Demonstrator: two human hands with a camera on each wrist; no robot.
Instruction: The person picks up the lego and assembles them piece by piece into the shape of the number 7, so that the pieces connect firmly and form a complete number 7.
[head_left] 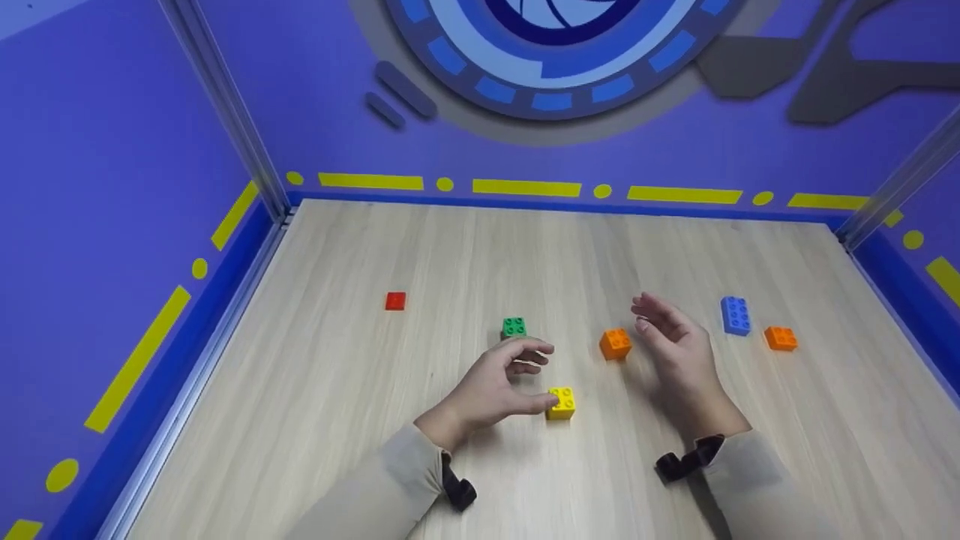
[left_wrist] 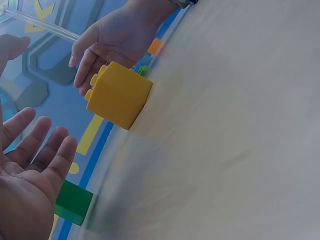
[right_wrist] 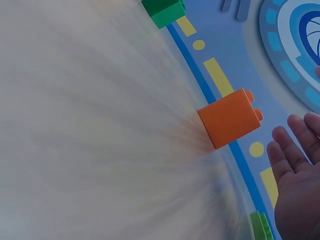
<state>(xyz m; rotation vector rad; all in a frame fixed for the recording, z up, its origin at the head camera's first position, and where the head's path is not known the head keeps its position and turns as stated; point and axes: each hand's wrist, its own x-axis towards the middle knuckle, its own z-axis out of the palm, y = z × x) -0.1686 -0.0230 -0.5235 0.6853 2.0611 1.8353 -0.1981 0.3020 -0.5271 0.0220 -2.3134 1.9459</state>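
Observation:
My left hand hovers with fingers apart around a yellow brick. In the head view its thumb overlaps that brick, but the left wrist view shows a gap between them. Just beyond the left hand stands a green brick, partly covered by it in the head view. My right hand, fingers loosely extended and holding nothing, is to the right of an orange brick. The right wrist view shows that orange brick standing on the table, apart from the fingers.
A flat red piece lies at the left. Toward the right are a long blue brick and another orange brick. A light green piece shows near the right hand. Printed blue panels border the wooden table.

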